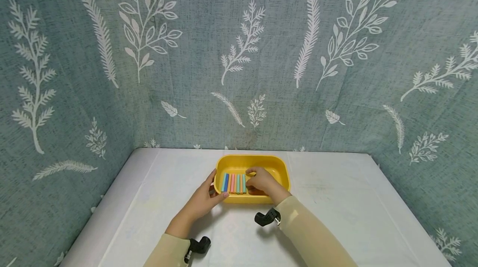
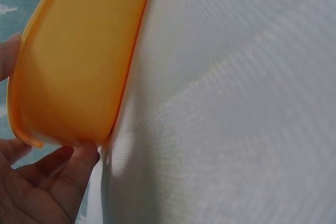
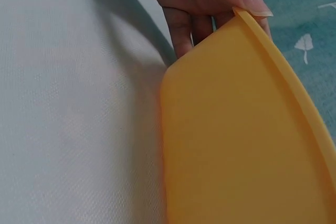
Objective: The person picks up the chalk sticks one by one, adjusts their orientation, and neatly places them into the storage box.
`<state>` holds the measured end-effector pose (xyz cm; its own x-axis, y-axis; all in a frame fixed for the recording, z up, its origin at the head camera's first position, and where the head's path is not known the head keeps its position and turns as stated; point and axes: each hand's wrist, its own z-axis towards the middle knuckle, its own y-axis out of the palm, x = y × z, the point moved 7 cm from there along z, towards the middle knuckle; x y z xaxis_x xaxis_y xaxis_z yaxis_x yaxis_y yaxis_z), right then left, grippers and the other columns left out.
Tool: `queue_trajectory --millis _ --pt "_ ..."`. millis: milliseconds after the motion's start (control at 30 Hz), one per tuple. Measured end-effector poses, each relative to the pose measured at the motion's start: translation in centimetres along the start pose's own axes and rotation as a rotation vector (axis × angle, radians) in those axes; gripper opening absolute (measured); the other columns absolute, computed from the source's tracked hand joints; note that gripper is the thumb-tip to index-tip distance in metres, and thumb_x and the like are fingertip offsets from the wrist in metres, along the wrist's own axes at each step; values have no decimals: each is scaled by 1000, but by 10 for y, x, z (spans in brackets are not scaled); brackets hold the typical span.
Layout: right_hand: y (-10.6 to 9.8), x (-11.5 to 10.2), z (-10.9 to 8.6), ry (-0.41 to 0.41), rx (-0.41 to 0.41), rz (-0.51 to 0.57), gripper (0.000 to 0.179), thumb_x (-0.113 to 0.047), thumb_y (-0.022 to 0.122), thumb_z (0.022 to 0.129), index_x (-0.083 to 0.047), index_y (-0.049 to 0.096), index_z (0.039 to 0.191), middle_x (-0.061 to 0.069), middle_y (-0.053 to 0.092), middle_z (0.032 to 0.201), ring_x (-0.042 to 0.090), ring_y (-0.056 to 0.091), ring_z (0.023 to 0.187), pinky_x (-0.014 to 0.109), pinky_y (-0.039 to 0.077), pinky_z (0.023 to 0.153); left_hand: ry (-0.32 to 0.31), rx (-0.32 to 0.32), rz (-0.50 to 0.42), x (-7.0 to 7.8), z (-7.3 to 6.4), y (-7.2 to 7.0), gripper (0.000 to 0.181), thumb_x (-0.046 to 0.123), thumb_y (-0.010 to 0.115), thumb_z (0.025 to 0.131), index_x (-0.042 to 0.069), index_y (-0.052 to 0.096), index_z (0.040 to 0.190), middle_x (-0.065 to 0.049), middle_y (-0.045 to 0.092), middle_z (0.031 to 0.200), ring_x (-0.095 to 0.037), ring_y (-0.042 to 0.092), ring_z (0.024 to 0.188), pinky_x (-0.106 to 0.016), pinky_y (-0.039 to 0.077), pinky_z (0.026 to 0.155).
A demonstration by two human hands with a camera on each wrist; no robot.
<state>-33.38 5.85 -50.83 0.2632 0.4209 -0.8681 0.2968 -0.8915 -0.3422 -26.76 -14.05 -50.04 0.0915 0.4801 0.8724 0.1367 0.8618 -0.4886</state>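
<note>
A yellow tray [image 1: 251, 199] rests on the white tabletop. Inside its left half, several coloured chalk-like sticks [image 1: 232, 183] lie side by side in a row, in blue, pink, orange and green. My left hand [image 1: 203, 201] grips the tray's left end, thumb over the front rim and fingers round the outer wall; the left wrist view shows its fingertips [image 2: 85, 150] against the tray's end. My right hand [image 1: 263, 182] reaches down into the tray, bent fingers at the right end of the row. Whether it pinches a stick I cannot tell.
White cloth [image 1: 336, 217] covers the table on all sides of the tray. Behind and beside it hangs a green curtain [image 1: 194, 64] with white leaf patterns. Dark wrist cameras [image 1: 267, 217] sit at both sleeves.
</note>
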Motion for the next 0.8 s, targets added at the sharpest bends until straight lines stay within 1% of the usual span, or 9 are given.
queue_trajectory --millis 200,300,433,567,633,733,800 --pt "-4 -5 -3 -34 -13 39 47 -1 66 92 -5 55 138 15 64 97 22 65 71 33 61 63 -8 3 1 0 0 -1 95 36 74 92 13 15 162 -17 31 160 -33 52 131 -44 46 106" --pt "-9 -11 -7 -80 -16 11 42 -3 65 94 -3 56 136 16 63 98 25 66 71 35 61 64 -4 8 11 -1 0 -1 94 36 74 92 13 15 162 -16 31 160 -33 52 131 -45 46 106" --pt "-17 -19 -14 -130 -8 -46 37 -5 64 96 -2 59 132 15 62 95 24 65 71 35 60 66 2 7 18 -3 0 -1 94 37 73 93 14 14 162 -16 32 160 -33 52 131 -45 46 106" --pt "-27 -23 -24 -163 -4 -42 33 -6 62 98 -1 59 131 15 59 98 26 63 79 37 60 71 17 6 25 -4 -1 1 94 39 72 93 14 13 163 -16 35 158 -32 53 131 -44 46 106" --pt "-36 -24 -32 -189 15 -61 33 -7 62 99 -1 60 131 14 59 100 30 64 84 38 60 73 26 6 28 -5 -2 3 94 40 71 94 14 12 162 -16 35 158 -31 53 130 -45 46 106" --pt "-51 -27 -46 -243 70 -128 32 -10 62 99 -1 62 130 12 61 101 34 67 90 40 61 75 34 4 41 -5 -4 4 95 40 70 94 13 11 162 -15 34 159 -30 55 129 -45 47 106" --pt "-62 -27 -56 -274 118 -167 32 -10 63 99 -1 63 129 10 63 101 35 67 90 40 61 75 39 4 43 -6 -6 4 94 40 69 95 13 10 162 -15 34 159 -30 56 127 -45 47 105"
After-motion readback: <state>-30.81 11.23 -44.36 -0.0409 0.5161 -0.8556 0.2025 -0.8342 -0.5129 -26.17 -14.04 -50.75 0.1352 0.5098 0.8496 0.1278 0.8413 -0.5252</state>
